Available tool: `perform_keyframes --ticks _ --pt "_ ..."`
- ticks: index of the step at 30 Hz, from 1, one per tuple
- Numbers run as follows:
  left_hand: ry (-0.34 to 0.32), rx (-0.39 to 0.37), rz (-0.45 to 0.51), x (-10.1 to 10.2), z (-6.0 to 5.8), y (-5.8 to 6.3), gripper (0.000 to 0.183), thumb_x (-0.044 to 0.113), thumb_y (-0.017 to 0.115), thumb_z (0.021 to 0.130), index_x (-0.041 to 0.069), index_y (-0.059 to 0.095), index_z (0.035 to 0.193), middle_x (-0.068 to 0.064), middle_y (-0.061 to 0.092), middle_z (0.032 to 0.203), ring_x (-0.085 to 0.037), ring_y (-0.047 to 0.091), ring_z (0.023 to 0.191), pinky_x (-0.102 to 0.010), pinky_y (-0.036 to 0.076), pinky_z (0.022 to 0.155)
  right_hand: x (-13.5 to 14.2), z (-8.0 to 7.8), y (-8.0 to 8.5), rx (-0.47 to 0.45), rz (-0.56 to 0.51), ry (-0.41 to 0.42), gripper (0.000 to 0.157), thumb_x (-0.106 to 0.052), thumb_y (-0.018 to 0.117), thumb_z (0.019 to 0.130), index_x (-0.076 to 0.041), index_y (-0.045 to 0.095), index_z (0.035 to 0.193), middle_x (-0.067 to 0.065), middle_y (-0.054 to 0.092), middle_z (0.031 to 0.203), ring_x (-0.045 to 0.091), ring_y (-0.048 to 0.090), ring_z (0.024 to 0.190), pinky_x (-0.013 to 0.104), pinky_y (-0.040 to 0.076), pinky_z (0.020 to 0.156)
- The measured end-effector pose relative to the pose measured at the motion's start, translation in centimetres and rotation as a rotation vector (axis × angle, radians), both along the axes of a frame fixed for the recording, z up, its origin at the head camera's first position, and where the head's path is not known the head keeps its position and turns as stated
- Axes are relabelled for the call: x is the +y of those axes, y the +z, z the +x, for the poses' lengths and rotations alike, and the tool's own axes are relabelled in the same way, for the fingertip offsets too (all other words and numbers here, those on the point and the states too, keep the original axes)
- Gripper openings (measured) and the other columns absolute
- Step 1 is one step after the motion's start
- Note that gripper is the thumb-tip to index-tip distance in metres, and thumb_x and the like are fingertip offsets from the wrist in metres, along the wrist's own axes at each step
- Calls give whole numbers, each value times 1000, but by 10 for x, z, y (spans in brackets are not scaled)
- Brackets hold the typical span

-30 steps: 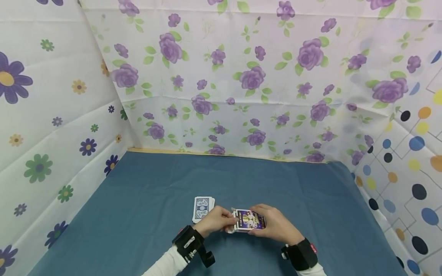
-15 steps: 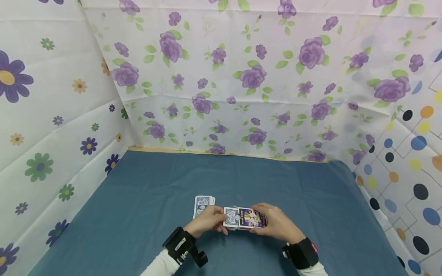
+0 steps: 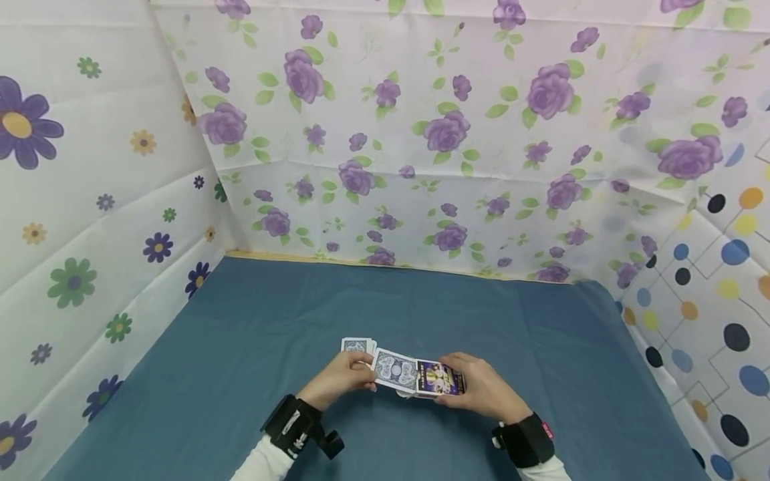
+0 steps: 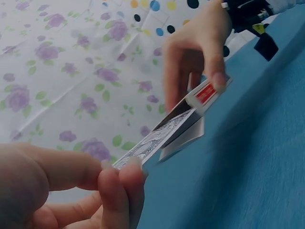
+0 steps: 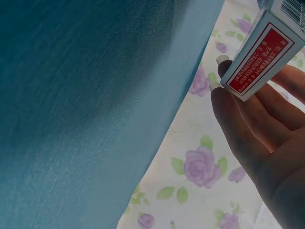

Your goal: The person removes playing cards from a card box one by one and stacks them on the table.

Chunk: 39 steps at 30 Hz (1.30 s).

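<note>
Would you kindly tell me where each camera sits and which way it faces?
Head: worn on the head, facing forward and down over the blue cloth; left hand, right hand and white sleeves show.
Left wrist: worn there, facing past the left hand along playing cards to the card box; the right hand shows too.
Right wrist: worn there, facing the card box; only the right hand shows.
Shared: head and left wrist show both hands.

A blue-backed card, possibly several, meets the box.
</note>
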<state>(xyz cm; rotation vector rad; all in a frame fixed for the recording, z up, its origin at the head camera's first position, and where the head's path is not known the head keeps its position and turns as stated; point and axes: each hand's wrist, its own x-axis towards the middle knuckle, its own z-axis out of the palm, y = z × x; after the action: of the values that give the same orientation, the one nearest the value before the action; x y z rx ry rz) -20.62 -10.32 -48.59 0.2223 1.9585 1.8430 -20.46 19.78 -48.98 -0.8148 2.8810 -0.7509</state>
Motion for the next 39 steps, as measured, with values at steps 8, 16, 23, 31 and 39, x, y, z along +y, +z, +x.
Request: perform_keyframes --ticks 8,16,23,31,39 --pt "59 29 -33 -19 -5 3 39 6 58 91 -17 55 122 -2 64 85 -6 59 71 -26 52 72 1 -1 0 4 -5 0 70 -52 76 76 -11 60 131 6 61 127 23 61 111 43 50 88" --pt "192 38 -151 -37 -19 -4 35 17 67 91 -8 63 115 -1 64 75 -11 56 66 -30 47 65 2 -1 -4 -19 -6 8 68 -56 74 77 -14 60 130 4 62 125 18 61 108 40 50 86" --pt "354 0 -239 -47 -38 -18 23 15 72 87 -1 70 103 -4 67 74 -11 57 61 -28 47 62 4 2 -8 -51 -11 9 69 -54 75 77 -12 60 130 5 62 126 23 61 112 44 50 91" --pt "445 59 -272 -47 -57 -35 16 10 72 86 -2 73 97 -4 65 72 -11 57 59 -25 48 59 4 2 -10 -62 -11 5 71 -54 75 76 -11 60 130 6 62 126 24 61 113 45 50 91" --pt "507 92 -286 -43 -62 -41 14 9 73 85 0 73 96 -4 67 72 -10 59 59 -25 49 59 6 1 -9 -67 -16 5 71 -52 76 77 -9 59 131 7 61 127 25 60 114 46 49 92"
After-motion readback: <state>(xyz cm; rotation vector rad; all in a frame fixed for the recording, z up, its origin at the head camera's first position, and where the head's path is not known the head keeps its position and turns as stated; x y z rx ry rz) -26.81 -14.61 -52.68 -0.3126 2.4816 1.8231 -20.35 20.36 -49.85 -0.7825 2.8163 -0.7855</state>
